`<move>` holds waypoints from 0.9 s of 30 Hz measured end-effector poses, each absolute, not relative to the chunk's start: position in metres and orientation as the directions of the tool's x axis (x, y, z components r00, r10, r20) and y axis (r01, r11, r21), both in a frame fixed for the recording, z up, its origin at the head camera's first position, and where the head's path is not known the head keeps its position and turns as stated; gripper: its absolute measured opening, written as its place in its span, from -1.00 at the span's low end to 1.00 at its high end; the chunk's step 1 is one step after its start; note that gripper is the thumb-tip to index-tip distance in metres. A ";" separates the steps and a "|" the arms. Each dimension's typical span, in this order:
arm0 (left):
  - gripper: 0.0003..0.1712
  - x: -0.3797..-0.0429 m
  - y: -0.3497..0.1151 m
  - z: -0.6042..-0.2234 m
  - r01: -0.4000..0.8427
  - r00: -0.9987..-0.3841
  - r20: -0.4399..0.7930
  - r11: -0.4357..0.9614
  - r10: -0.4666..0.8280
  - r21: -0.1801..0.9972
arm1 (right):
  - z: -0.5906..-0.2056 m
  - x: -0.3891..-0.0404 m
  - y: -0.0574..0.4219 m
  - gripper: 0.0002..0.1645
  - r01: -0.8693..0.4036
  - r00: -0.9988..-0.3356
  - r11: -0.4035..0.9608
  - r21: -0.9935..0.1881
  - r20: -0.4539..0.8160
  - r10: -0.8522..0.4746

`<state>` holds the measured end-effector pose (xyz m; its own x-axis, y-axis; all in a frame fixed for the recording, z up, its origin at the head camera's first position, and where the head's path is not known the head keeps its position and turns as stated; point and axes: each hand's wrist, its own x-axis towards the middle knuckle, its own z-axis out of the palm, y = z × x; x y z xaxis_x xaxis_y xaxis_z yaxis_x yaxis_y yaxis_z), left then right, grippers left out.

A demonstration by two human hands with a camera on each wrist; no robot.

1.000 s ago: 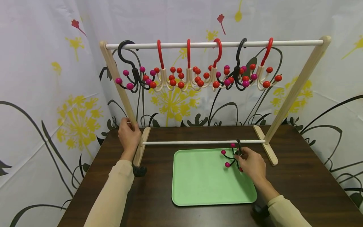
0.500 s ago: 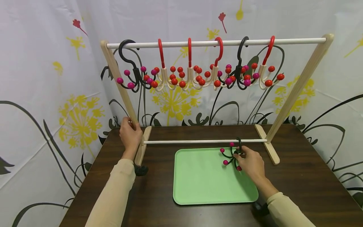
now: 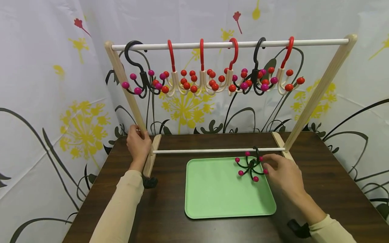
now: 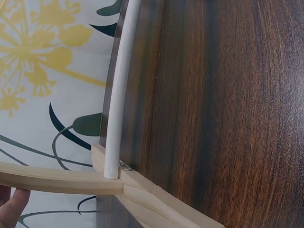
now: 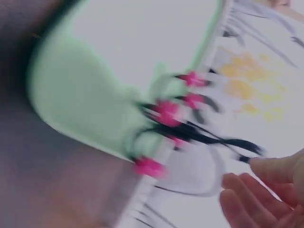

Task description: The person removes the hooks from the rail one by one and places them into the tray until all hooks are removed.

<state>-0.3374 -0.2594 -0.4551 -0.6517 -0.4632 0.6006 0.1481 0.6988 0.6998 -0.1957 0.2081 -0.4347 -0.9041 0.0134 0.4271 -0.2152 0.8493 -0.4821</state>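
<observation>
In the head view my left hand (image 3: 138, 145) grips the left wooden post (image 3: 129, 94) of a rack, low down. The left wrist view shows only its fingertips, under the post. A black hanger hook (image 3: 251, 164) with several curved arms and magenta balls is at the back right of a green tray (image 3: 212, 195); its hook end is at the rack's lower white bar (image 3: 197, 151). My right hand (image 3: 285, 172) is just right of this hanger hook, its fingers loosely bent and not around it. Whether a fingertip touches a ball cannot be told. The right wrist view is blurred.
Several similar hooks, such as a red one (image 3: 202, 57) and a black one (image 3: 143, 76), hang in a row from the upper white bar (image 3: 188, 46). The rack stands on a dark wooden table (image 3: 170, 202). A flowered curtain (image 3: 45, 101) is behind it.
My right hand has let go of the black hanger hook and moved right. The hanger hook stays at the tray's back right. My left hand keeps its grip on the post.
</observation>
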 end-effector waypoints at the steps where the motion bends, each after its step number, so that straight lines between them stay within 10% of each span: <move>1: -0.75 -0.337 -0.260 -0.455 0.150 -0.651 0.601 0.698 -0.463 0.700 | -0.423 -0.193 0.209 -0.72 -0.222 -0.892 0.855 -0.468 0.451 0.015; 12: -0.74 -0.338 -0.261 -0.456 0.132 -0.647 0.595 0.698 -0.478 0.704 | -0.285 -0.217 0.228 -0.65 -0.424 -0.623 0.790 -0.443 0.776 0.101; 27: -0.74 -0.339 -0.258 -0.458 0.132 -0.652 0.593 0.699 -0.473 0.703 | -0.210 -0.298 0.228 -0.29 -0.208 -0.891 0.853 -0.478 0.452 0.036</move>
<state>-0.3394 -0.2583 -0.4576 -0.6521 -0.4730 0.5925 0.1320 0.6988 0.7031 -0.2976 0.2279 -0.2103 -0.8913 0.0356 0.4520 -0.2083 0.8533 -0.4780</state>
